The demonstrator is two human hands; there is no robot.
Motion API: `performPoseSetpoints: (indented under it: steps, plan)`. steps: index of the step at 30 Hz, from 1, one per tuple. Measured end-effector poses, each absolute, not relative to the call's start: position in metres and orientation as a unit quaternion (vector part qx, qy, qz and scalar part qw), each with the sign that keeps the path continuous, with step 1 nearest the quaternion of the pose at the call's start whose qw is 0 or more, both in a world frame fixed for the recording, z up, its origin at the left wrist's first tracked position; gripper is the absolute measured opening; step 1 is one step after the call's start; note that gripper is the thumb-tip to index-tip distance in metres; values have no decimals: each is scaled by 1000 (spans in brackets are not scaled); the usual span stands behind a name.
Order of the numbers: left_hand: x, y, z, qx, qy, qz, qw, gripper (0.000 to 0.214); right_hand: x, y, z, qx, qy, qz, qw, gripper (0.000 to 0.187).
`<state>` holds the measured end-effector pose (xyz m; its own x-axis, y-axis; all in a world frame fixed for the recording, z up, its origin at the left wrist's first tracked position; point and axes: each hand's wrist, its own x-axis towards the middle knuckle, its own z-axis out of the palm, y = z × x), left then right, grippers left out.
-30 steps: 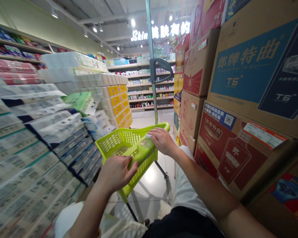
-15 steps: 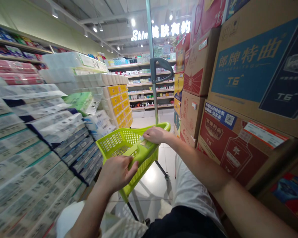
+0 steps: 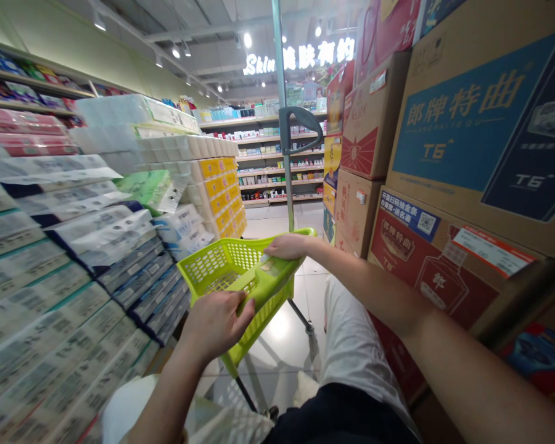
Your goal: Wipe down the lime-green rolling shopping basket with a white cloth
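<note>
A lime-green plastic shopping cart point(image 3: 263, 290) with perforated basket walls stands in front of me, tilted in view. My left hand point(image 3: 219, 317) is closed on the near left part of its handle rim, thumb lying over the top. My right hand point(image 3: 289, 246) grips the same rim farther along, near its right end. Fingertips of both hands are partly hidden behind the rim. What shows of the basket holds no goods. A tall grey pole point(image 3: 284, 111) with a dark loop handle point(image 3: 300, 131) rises at the cart's far right corner.
Stacked tissue packs point(image 3: 120, 265) line the left side, with yellow-fronted packs point(image 3: 222, 194) farther on. Cardboard liquor cartons point(image 3: 472, 123) are piled high close on the right. Tiled floor point(image 3: 282, 330) runs between them toward stocked shelves point(image 3: 263, 157) at the back.
The view has shifted very slightly, and the packs on the left sit a little farther left. Both hands keep their hold on the cart. My right leg shows slightly farther forward.
</note>
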<state>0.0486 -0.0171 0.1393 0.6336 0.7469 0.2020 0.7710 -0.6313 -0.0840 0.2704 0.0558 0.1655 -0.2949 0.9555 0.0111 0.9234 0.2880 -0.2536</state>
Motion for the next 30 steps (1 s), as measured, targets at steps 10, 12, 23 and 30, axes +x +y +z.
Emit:
performPoseSetpoints:
  steps: [10,12,23,30]
  plan:
    - [44,-16,139,-898,-426,-95,59,47,311,34,140,-617,-774,22,140,43]
    - [42,-15,140,-899,-422,-104,51,47,309,31,138,-616,-774,9,146,44]
    - [-6,28,131,-903,-402,-150,-17,51,300,11,120,-547,-805,-30,228,39]
    - [-40,51,129,-904,-389,-171,44,55,318,-5,109,-545,-794,-86,256,32]
